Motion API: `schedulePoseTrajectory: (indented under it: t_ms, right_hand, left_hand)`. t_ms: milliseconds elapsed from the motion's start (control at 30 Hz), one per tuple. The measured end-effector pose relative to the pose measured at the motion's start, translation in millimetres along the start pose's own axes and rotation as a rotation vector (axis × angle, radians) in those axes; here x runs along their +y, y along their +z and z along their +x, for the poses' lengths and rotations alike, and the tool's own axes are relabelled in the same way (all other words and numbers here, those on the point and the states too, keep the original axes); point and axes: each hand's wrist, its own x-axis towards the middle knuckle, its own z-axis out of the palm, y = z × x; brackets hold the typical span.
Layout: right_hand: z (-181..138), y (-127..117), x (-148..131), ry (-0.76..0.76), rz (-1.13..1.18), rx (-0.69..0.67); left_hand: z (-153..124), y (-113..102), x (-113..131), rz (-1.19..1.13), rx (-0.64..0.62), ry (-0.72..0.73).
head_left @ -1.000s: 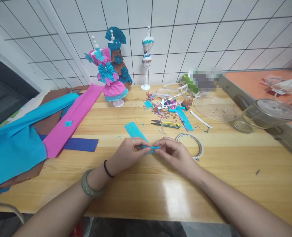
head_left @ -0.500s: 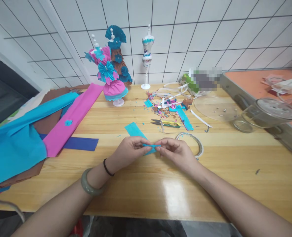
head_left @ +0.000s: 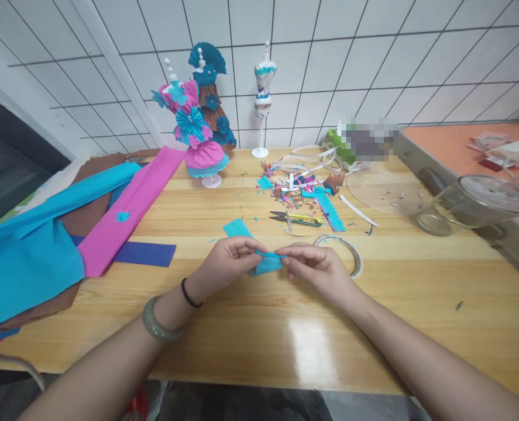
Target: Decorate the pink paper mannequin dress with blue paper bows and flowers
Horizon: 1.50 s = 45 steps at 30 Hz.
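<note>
Paper (head_left: 268,266), its edge pinched by left hand (head_left: 233,257) and right hand (head_left: 318,268), each grip closed; I'd crease evenly

Your left hand (head_left: 229,262) and right hand (head_left: 325,270) face each other, near but apart, fingers (head_left: 244,242) pinched toward thumbs (head_left: 298,268); your left forearm (head_left: 103,362) and right forearm (head_left: 417,345) slant inward.

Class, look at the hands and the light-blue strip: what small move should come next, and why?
Probably sliding the pinch inward to crease the strip's narrow edge: the left hand and right hand pinch the light-blue strip near opposite ends of that edge, leaving its middle unpressed.
</note>
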Motion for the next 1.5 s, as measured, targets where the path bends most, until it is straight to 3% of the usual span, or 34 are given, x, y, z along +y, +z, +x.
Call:
schedulePoseTrajectory:
  t_ms: [700, 900, 1100, 1267, 1500]
  right_hand:
    - [-1, -2, -10, 0.064, 0.02, -0.045]
    - [0, 3, -7, 0.105, 0.007, 0.051]
    - [-2, 6, -2, -0.141, -0.228, 0.077]
    - [-4, 4, 2, -0.275, -0.36, 0.068]
    - [-2, 3, 4, -0.256, -0.396, -0.018]
  left_hand:
    - [-2, 0, 3, 0.179, 0.006, 0.076]
    - [-3, -1, 4, 0.184, -0.051, 0.07]
    - [-5, 2, 4, 0.185, -0.057, 0.075]
    - [-6, 6, 0, 0.413, 0.01, 0.272]
    - [-9, 7, 1, 0.711, 0.064, 0.481]
